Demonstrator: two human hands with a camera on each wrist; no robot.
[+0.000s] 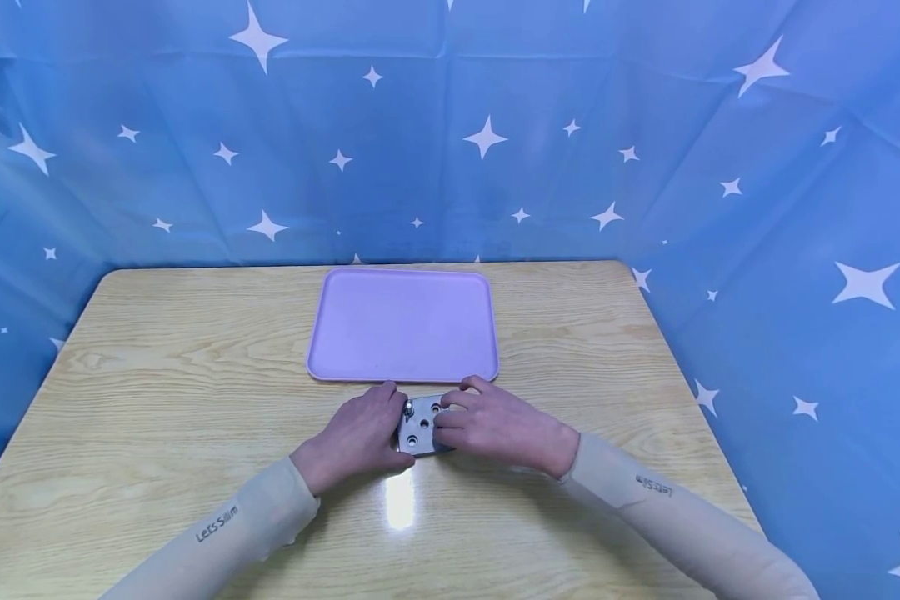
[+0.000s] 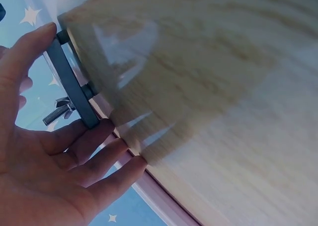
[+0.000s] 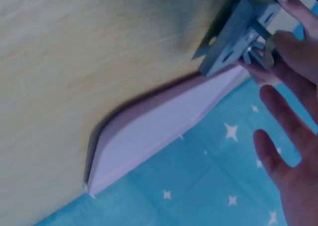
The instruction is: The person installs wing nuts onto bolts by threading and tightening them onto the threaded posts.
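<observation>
A grey metal plate (image 1: 423, 434) with several holes stands on short feet on the wooden table, just in front of the tray. My left hand (image 1: 360, 433) holds its left edge, thumb at the near corner and fingertips at the far one. A bolt with a wing nut (image 2: 60, 110) sticks up from the plate near those fingertips. My right hand (image 1: 487, 423) reaches over the plate's right side. In the right wrist view its fingertips pinch a small silver wing nut (image 3: 269, 51) by an upright bolt (image 3: 260, 29); the fingers partly cover it. The other fingers spread loosely.
A purple tray (image 1: 405, 325) lies flat behind the plate, close to both hands. The wooden table (image 1: 195, 350) extends to either side. A blue curtain (image 1: 420, 125) with white stars hangs behind the table and along its sides.
</observation>
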